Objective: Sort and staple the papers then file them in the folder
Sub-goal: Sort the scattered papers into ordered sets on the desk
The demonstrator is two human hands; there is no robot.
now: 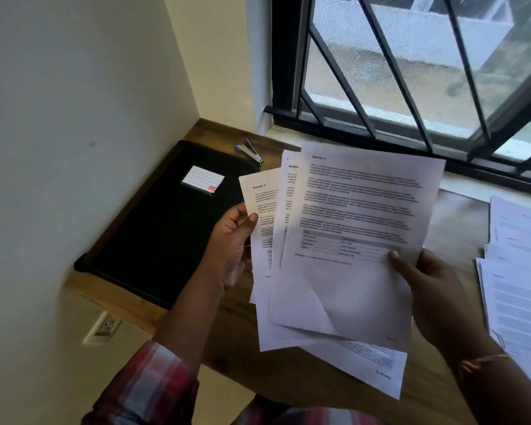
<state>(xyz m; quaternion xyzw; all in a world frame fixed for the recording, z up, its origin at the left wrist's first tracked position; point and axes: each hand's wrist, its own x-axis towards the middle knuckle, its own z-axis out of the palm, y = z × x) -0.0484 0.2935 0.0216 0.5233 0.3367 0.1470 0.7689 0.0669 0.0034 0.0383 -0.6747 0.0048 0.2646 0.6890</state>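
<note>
Above the wooden desk [451, 222] I hold a fan of several printed sheets [350, 228] headed "Section". My left hand [232, 245] pinches the leftmost sheet [259, 194] at its left edge, thumb on top. My right hand [429, 292] grips the front sheet at its lower right edge, thumb on the page. One more printed sheet [371, 368] lies on the desk under the fan. A closed black folder [166, 222] with a white label lies at the left of the desk. A small blue-and-metal stapler [249, 151] sits behind the folder near the window.
A spread stack of other printed papers [521, 283] lies at the desk's right edge. A barred window [411, 72] stands behind the desk and a white wall [74, 118] bounds it on the left. A wall socket [106, 326] sits below the desk edge.
</note>
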